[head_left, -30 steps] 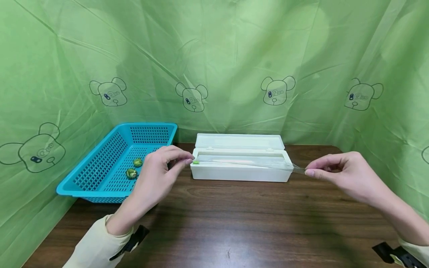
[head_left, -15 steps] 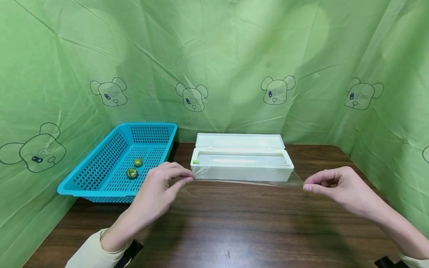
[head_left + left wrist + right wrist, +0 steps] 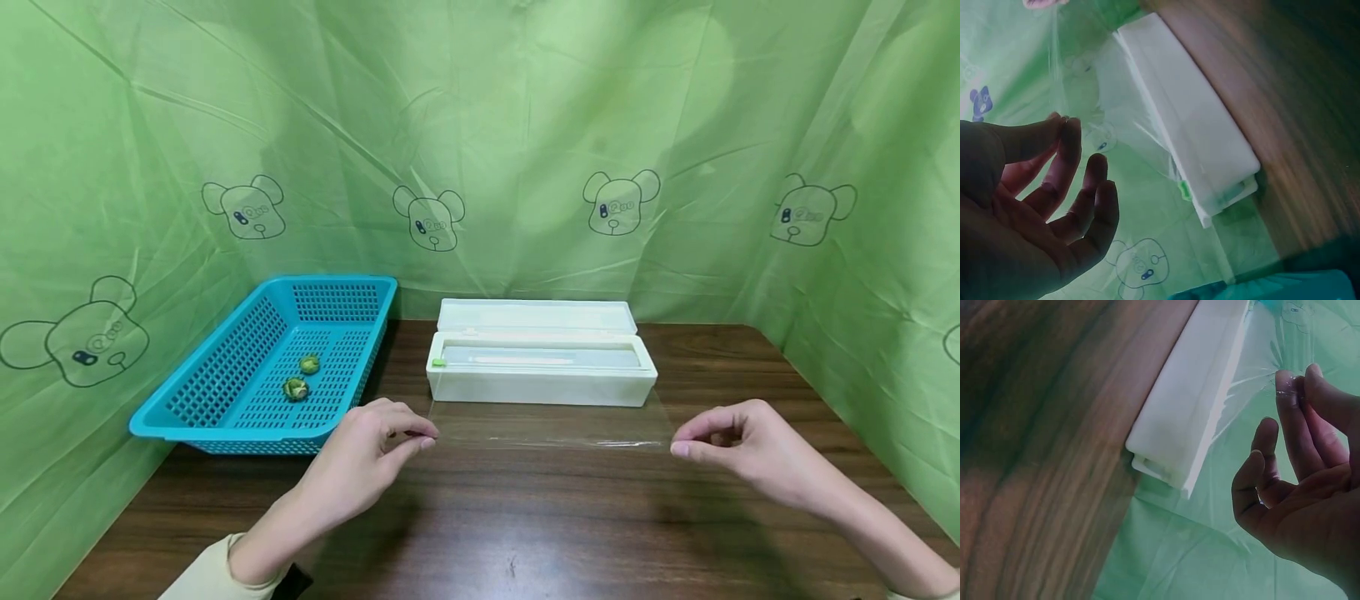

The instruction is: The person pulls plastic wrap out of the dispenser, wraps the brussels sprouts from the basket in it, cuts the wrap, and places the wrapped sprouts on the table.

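A sheet of clear plastic wrap [image 3: 551, 427] stretches toward me from a long white wrap dispenser box [image 3: 540, 388]. Thumb and forefinger of my left hand [image 3: 367, 462] pinch its near left corner. At the opposite corner, my right hand [image 3: 757, 454] pinches the film the same way. The dispenser's lid [image 3: 536, 317] stands raised at the back, and a small green slider [image 3: 438, 362] sits at its left end. In the left wrist view the film [image 3: 1129, 106] runs taut between fingertips and box. Creases fan across the film [image 3: 1254, 375] in the right wrist view.
A blue perforated basket [image 3: 210, 429] stands on the left of the brown wooden table [image 3: 540, 533]. Two small round green vegetables [image 3: 296, 388] lie inside it. Green cloth [image 3: 525, 125] with bear-face prints encloses the back and sides.
Both hands have come nearer to me and lower in the head view, drawing a wider sheet of wrap out in front of the box. Box and basket stay put.
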The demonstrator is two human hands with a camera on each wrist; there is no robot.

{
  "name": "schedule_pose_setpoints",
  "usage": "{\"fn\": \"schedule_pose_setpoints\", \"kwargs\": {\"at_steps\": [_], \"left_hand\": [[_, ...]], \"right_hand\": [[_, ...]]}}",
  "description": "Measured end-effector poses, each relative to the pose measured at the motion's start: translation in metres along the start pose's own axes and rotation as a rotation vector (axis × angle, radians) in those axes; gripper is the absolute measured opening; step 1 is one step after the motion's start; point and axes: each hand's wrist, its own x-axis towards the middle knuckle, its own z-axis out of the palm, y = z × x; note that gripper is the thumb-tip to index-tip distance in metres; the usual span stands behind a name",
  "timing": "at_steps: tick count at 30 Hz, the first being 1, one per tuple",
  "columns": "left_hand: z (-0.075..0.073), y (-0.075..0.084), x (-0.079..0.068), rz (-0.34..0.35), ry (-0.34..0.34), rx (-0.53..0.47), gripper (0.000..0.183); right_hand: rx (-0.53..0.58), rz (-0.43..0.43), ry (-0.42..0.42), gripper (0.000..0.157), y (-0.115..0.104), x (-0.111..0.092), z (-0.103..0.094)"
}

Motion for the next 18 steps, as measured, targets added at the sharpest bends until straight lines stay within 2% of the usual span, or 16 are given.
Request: {"fn": "schedule_pose_setpoints", "kwargs": {"at_steps": [10,18], "left_hand": [[0.01,-0.006,-0.008,-0.039,-0.081,0.029,0.016],[0.013,-0.009,-0.006,-0.058,-0.13,0.048,0.019]], "right_hand": [[0.02,-0.003,-0.043,0.009,0.008,-0.006,0.016],[0.033,-0.082,-0.114,0.015,0.012,-0.006,0.019]]}}
